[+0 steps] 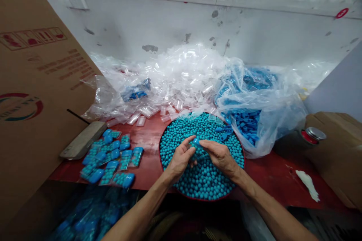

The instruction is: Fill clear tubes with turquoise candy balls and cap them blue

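Over a round red-rimmed tray point(244, 158) full of small teal balls point(206, 180), my two hands meet near the middle. Between their fingertips is a small clear container with a blue cap point(196, 141). My left hand point(182, 156) holds it from the left, thumb and fingers bent round it. The fingers of my right hand point(220, 154) are closed together at the cap from the right. A few blue caps point(225, 132) lie on the balls at the tray's right side.
Filled blue-capped containers point(111, 156) lie left on the red table point(149, 131). Clear empty containers point(195, 71) are heaped behind the tray. A plastic bag of blue caps point(247, 122) sits right. Cardboard boxes point(36, 82) flank both sides, with a metal-lidded jar point(315, 134) at right.
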Demonstrator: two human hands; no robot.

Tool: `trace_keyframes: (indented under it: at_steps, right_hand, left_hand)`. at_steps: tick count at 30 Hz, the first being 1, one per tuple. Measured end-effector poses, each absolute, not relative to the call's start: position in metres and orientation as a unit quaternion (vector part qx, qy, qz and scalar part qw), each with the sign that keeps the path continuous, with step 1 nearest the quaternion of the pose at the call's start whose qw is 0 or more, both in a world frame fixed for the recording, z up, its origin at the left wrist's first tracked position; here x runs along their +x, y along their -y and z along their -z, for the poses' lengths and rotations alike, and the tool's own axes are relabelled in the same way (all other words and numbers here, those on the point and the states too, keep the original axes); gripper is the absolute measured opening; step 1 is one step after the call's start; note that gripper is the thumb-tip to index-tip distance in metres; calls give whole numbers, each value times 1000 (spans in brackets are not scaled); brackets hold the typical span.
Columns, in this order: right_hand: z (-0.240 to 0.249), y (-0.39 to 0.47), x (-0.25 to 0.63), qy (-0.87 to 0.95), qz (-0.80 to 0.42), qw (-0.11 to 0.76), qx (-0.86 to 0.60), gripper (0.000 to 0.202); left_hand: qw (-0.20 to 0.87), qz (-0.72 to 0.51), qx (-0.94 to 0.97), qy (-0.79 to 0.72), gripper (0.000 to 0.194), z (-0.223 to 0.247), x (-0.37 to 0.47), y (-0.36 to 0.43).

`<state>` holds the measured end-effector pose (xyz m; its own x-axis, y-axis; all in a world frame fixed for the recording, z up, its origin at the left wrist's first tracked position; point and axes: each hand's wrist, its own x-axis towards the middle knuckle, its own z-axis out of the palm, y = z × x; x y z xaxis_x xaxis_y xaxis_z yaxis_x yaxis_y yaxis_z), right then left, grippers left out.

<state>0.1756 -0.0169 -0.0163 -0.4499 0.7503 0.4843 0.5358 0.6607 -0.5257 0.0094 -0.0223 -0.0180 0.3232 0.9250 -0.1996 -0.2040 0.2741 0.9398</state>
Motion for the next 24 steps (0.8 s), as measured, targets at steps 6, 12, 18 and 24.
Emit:
trace_keyframes:
  at_steps: [6, 12, 18, 24]
  right_hand:
    - [14, 28, 172, 867, -69, 314, -381, 37]
    - [7, 27, 174, 807, -231, 359, -409, 34]
    - [-3, 23, 173, 755, -326, 361, -440, 29]
    - [3, 21, 179, 738, -392, 342, -430, 27]
  left_hand:
    - [670, -426, 425, -435, 49, 15, 14, 26]
    - [681, -391, 470, -404, 44, 7, 8, 23]
    - [636, -373, 540, -406, 42, 1, 5, 22]
    - [634, -364, 547, -408, 37, 3, 3, 24]
